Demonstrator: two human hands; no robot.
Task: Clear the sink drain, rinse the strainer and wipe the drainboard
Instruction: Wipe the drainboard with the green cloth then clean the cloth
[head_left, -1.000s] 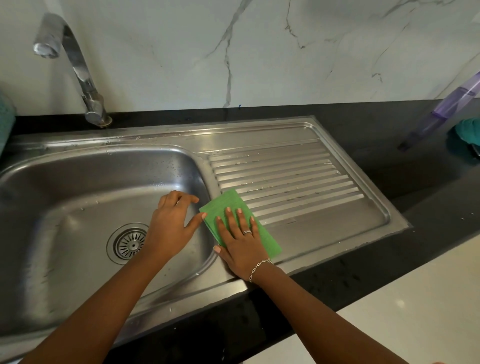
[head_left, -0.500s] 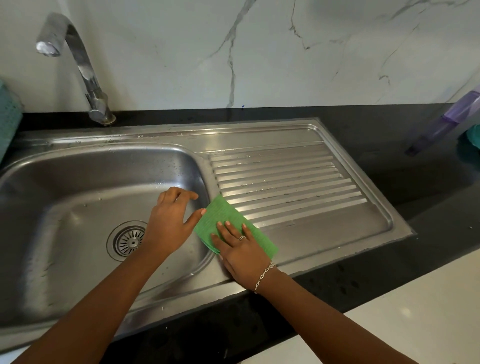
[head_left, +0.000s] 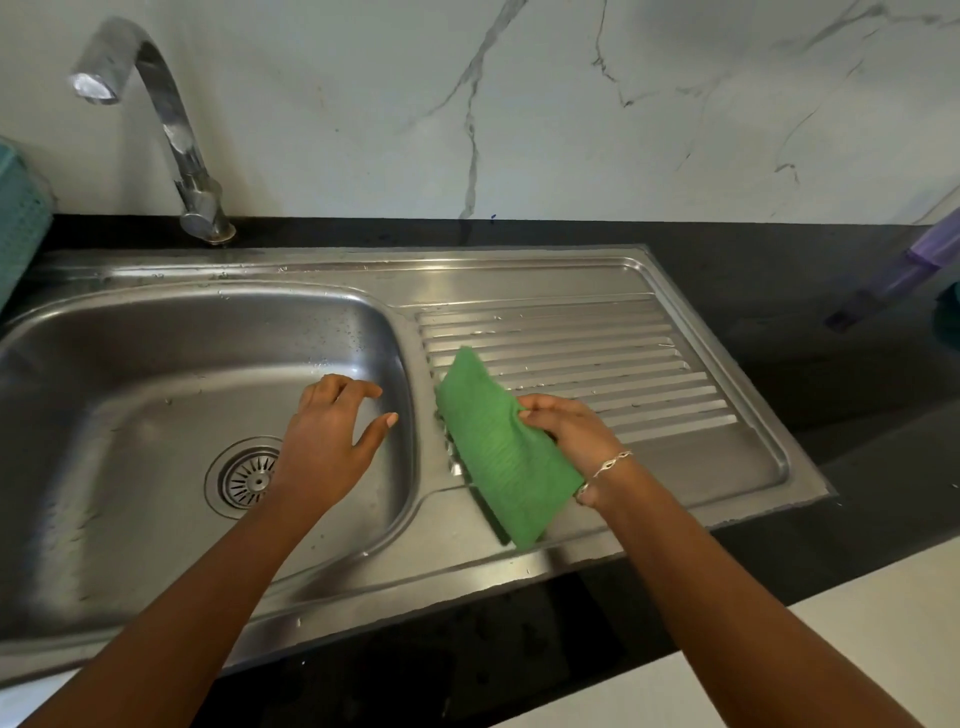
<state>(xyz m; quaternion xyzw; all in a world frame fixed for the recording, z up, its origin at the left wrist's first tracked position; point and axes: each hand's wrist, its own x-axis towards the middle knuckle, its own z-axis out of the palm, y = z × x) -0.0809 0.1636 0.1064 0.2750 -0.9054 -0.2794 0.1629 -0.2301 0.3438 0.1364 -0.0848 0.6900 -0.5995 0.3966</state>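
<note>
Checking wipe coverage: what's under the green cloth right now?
The green cloth, gripped by the right hand, hides the left rib ends and front edge of the drainboard. Whether that metal is wet cannot be seen.

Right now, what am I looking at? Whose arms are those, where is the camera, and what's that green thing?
Those are a person's two bare arms; there is no machine here. The camera sits on the person's head and looks down, so you see the hands much as they do. In front is a steel sink set in a black counter. The left hand hovers open over the basin and holds nothing. Beside it, in the basin floor, is the round strainer. The right hand, with a bracelet at the wrist, grips a green cloth over the ridged drainboard, which has water drops on it. The tap curves up at the back left. At the left edge is something teal, and at the far right a purple thing I cannot name.
</note>
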